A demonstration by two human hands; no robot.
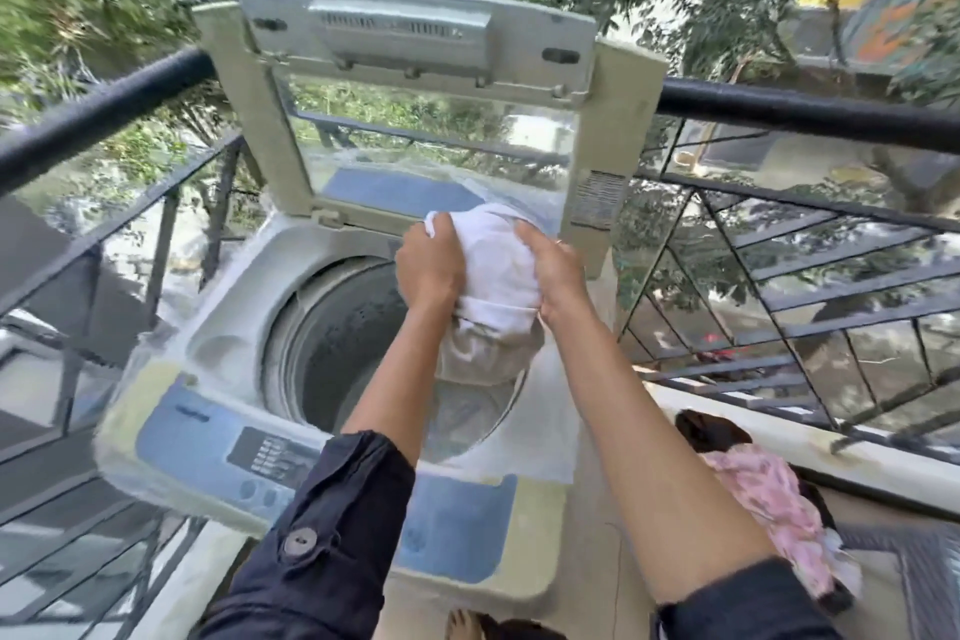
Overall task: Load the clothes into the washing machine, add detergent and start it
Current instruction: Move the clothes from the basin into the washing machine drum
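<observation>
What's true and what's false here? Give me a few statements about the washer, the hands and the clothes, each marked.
1. The lid of the top-loading washing machine stands open. True.
2. The left hand and the right hand both grip a white garment above the drum. True.
3. The pink garment lies inside the drum. False: it lies outside, to the right of the machine.
4. The control panel sits at the far edge, by the lid's hinge. False: it runs along the near edge, towards the person.
</observation>
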